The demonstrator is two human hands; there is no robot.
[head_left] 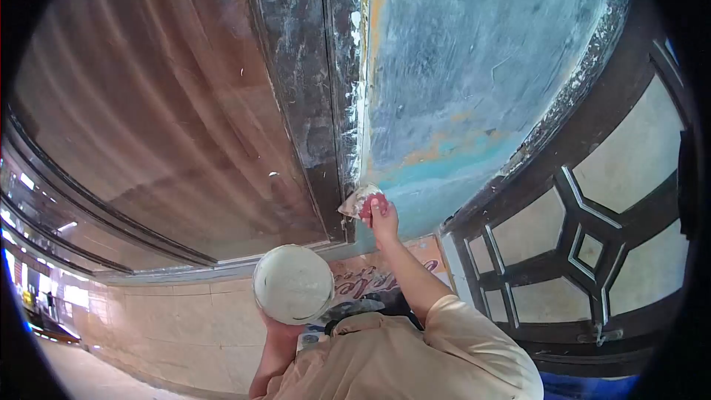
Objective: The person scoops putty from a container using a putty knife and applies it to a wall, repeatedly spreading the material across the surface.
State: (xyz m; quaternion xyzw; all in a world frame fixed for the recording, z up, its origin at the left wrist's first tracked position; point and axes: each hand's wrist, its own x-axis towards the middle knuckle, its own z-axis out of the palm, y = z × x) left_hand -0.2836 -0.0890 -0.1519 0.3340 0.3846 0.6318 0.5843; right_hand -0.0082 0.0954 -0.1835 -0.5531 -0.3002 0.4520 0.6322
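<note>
Scraper (361, 201) looks light, with a fairly stiff blade (349, 207), likely slippery where smeared; best gripped by the red handle (381, 200). Nearest you: white tub (261, 304), supported by your left hand (280, 327); those fingers are mostly hidden, can't tell how far open. Past it, your right hand (384, 224) has its fingers curled round the handle, scraper at the window frame (315, 141)'s lower right corner, near the blue wall (459, 67)'s lower left edge.
</note>
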